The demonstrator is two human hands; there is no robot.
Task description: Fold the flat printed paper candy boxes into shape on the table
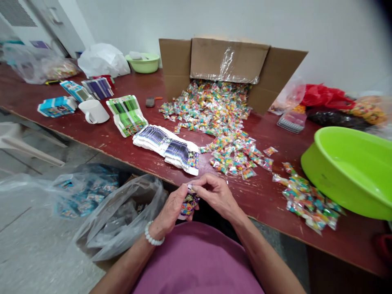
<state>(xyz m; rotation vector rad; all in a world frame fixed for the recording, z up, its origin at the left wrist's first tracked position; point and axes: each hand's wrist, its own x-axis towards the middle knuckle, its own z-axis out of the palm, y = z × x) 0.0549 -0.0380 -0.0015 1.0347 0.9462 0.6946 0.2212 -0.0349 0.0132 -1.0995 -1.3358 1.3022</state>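
Close to my body, just off the table's front edge, my left hand (171,210) holds a small dark purple printed box (189,204). My right hand (217,195) pinches the white flap at the top of the same box. Beyond my hands lies a fanned row of flat purple cartons (167,148) on the red table. Farther left is a stack of green cartons (127,115). A large heap of small wrapped candy packets (214,110) spills out of an open cardboard box (229,59) toward the middle of the table.
A green basin (346,175) stands at the right beside a smaller pile of packets (309,200). At the left are a white mug (93,112) and blue cartons (57,107). An open plastic bag (122,220) is below the table edge, left of my arm.
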